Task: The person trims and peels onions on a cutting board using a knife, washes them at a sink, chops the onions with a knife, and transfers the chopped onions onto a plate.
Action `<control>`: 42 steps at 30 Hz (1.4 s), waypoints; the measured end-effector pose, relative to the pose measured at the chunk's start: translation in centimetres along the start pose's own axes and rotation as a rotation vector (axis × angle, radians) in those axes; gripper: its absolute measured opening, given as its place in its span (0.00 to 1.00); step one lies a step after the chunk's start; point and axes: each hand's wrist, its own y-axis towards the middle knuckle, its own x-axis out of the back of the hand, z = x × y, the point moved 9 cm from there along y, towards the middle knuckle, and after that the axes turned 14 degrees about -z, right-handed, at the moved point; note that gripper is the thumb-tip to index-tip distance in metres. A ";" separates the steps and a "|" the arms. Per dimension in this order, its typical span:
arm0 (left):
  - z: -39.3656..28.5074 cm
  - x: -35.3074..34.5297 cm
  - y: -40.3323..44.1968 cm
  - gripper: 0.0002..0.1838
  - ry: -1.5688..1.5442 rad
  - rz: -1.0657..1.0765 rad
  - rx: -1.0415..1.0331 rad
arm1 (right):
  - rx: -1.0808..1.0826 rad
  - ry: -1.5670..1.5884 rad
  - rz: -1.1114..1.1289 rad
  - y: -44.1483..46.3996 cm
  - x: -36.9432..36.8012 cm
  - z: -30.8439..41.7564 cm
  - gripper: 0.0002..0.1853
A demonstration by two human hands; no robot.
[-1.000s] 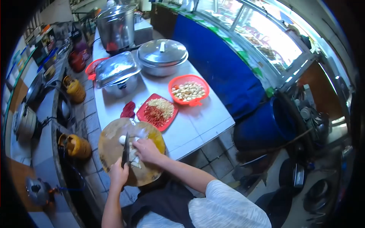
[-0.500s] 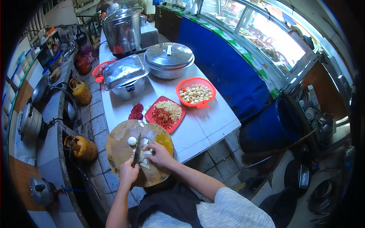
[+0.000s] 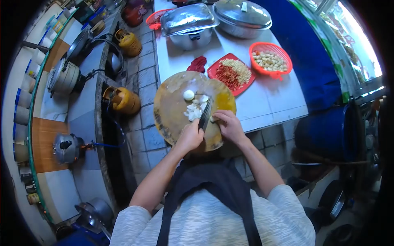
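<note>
My left hand point(image 3: 191, 137) is closed around the handle of a kitchen knife point(image 3: 207, 111), whose dark blade points away over a round wooden chopping board point(image 3: 170, 102). To the right of the blade, the curled fingers of my right hand point(image 3: 230, 128) pinch a small pale piece point(image 3: 213, 119), mostly hidden, perhaps onion. White cut pieces point(image 3: 193, 111) lie left of the knife. Just beyond them rests a whole, round, peeled white bulb point(image 3: 188, 95), like a small onion. A yellow wet patch point(image 3: 225, 101) marks the board's right side.
Behind the board, a red plate point(image 3: 232, 58) carries chopped red and pale heaps. A red cloth-like bundle point(image 3: 197, 64), an orange basket point(image 3: 283, 70) of pale cloves, and lidded pots point(image 3: 243, 20) share the white table point(image 3: 283, 107). Yellow gas cylinders point(image 3: 123, 101) stand at left.
My view has tilted down and turned, so the board appears farther right. The knife has moved to the right of the white pieces, and my right hand has drawn back to the board's right side.
</note>
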 end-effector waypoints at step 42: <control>-6.4 -0.9 1.8 0.10 0.482 0.014 -0.251 | 0.233 -0.041 0.149 -1.0 -1.5 0.9 0.10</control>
